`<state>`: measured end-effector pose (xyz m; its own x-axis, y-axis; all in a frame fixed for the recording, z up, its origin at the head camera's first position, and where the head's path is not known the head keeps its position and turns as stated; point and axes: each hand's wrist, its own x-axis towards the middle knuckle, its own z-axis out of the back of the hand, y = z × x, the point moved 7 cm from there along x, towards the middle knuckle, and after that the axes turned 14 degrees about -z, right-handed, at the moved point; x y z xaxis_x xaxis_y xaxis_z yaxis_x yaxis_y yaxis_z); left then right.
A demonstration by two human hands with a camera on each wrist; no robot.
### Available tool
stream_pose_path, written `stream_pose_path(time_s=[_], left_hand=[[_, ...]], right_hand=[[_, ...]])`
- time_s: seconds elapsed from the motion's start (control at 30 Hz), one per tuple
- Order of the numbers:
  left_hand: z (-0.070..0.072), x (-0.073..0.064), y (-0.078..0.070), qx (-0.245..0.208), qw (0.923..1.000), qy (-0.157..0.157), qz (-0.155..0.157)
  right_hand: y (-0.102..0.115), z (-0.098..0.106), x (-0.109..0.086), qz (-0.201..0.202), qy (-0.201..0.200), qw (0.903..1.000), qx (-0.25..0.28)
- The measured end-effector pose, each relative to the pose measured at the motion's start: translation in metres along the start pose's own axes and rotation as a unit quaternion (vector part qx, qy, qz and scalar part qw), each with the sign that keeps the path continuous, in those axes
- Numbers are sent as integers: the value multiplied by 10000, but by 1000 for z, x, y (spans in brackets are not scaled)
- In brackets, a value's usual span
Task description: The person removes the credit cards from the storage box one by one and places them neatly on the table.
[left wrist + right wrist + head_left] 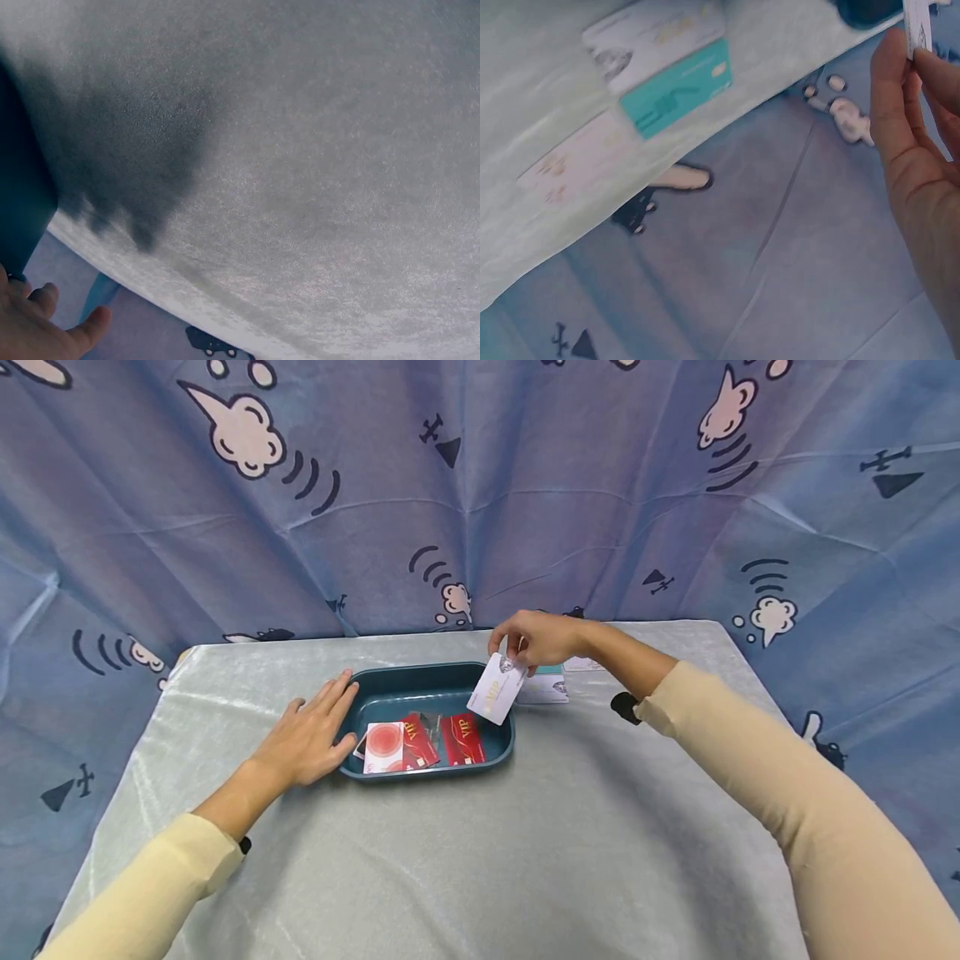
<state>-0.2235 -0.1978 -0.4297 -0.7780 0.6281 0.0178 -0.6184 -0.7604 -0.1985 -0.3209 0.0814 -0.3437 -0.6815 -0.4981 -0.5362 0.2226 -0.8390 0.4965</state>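
My right hand (542,639) pinches a white VIP card (497,688) between thumb and fingers, tilted over the right end of a dark teal tray (420,773). In the right wrist view the same card (917,30) shows nearly edge-on. The left hand (311,735) touches the tray's left end with its fingers extended. Inside the tray lie a white card with a red circle (384,747), a red VIP card (418,743) partly under it, and another red VIP card (462,739) to the right.
Right of the tray lie a white card (649,45), a teal card (679,90) and a pale card (581,157). A grey-white cloth (465,860) covers the table. Behind the table's far edge hangs a blue patterned curtain (540,527).
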Motion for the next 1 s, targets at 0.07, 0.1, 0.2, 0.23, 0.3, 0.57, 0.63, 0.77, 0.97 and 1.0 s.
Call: stream_pose_path(time_s=[0.07, 0.1, 0.2, 0.23, 0.3, 0.57, 0.63, 0.77, 0.97, 1.0], left_hand=[[1, 0, 0, 16, 10000, -5, 6], [1, 0, 0, 15, 10000, 1, 15], [1, 0, -1, 23, 10000, 46, 25], [1, 0, -1, 23, 10000, 62, 23], [0, 0, -1, 23, 10000, 79, 6], [1, -1, -1, 24, 10000, 55, -4], [1, 0, -1, 22, 10000, 44, -6], [1, 0, -1, 27, 10000, 13, -13], [0, 0, -1, 41, 10000, 58, -8], [0, 0, -1, 37, 10000, 65, -3]], right_hand=[[-8, 8, -2, -86, -131, 9998, 143], [-13, 12, -3, -120, -178, 9995, 228], [-28, 22, -7, -228, -329, 9981, 459], [-33, 26, -9, -273, -385, 9975, 526], [-43, 33, -14, -360, -521, 9958, 665], [-84, 53, -28, -776, -956, 9856, 1160], [-94, 54, -29, -841, -1004, 9832, 1275], [-114, 51, -32, -985, -1024, 9803, 1375], [-142, 44, -34, -1202, -1021, 9778, 1376], [-147, 43, -34, -1235, -1025, 9771, 1394]])
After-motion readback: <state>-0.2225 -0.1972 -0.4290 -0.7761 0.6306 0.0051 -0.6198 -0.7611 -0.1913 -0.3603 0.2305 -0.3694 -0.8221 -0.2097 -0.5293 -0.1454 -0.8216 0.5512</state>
